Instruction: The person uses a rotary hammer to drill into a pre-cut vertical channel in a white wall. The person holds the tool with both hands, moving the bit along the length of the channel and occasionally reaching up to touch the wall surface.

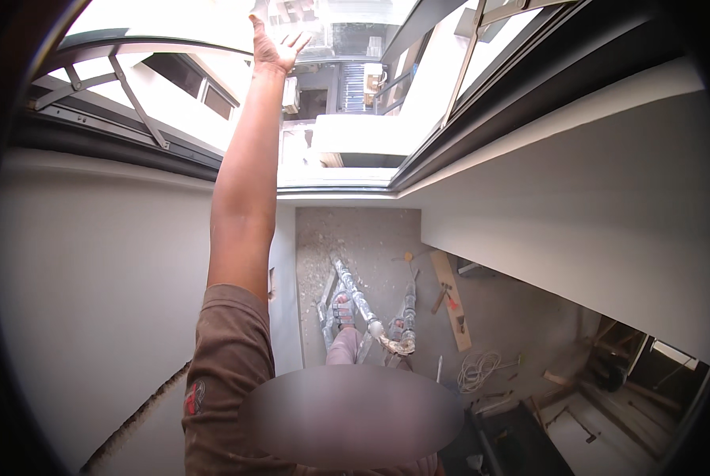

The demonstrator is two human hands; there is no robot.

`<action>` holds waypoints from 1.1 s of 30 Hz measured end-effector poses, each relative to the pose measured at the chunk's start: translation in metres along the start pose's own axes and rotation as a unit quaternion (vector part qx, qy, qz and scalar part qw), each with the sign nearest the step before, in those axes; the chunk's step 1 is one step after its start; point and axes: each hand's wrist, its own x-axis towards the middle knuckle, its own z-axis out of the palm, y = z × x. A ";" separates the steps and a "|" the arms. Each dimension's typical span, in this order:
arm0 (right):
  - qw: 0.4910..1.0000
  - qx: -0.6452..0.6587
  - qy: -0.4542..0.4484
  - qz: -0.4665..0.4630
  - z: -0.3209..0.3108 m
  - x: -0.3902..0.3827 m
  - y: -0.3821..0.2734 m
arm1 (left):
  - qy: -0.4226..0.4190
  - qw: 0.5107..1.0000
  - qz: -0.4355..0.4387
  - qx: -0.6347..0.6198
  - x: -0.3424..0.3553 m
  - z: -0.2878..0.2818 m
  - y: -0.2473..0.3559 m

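Window point(343, 57), ahead of and above the ladder point(359, 295), swung outward, with the left stay point(136, 99) ahead and to the ladder's left and the right stay point(464, 63) ahead and to its right. In the head view, left hand point(275, 54) high and well ahead of the ladder, arm nearly straight, palm turned back toward the body. Fingers spread apart, thumb out to the left, pinching nothing. Touching the window or just short of it: cannot tell through the glare. Right hand out of sight, with no way to tell the state of its fingers. Feet point(343, 311) apparently on the ladder. Buildings point(371, 133) farther ahead of the ladder and well below.

Main risk, at a guess: a loss of balance toward the gap, from leaning too far ahead of the ladder with nothing gripped in view. Possible slip of the ladder too, from grit point(311, 238) around its legs. Possibly pinched fingers, from a gust on the window or a slack stay. Stumble possible on stepping down to the ladder's right, because of tools point(453, 304) on the plank point(444, 274) and the coiled cord point(482, 369) nearby
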 end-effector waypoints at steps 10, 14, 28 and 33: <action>0.996 -0.027 0.000 -0.080 -0.030 -0.003 -0.014 | 0.126 0.908 -0.124 0.381 -0.222 -0.158 -0.075; 0.992 -0.051 0.002 -0.112 -0.051 -0.005 -0.010 | 0.024 0.639 -0.319 0.700 -0.515 -0.271 -0.096; 0.952 -0.076 -0.081 -0.286 -0.182 0.076 0.033 | -0.055 0.579 -0.417 0.698 -0.900 -0.200 -0.066; 0.876 -0.220 -0.058 -0.425 -0.213 -0.067 -0.115 | -0.156 0.536 -0.369 0.743 -0.849 -0.141 -0.071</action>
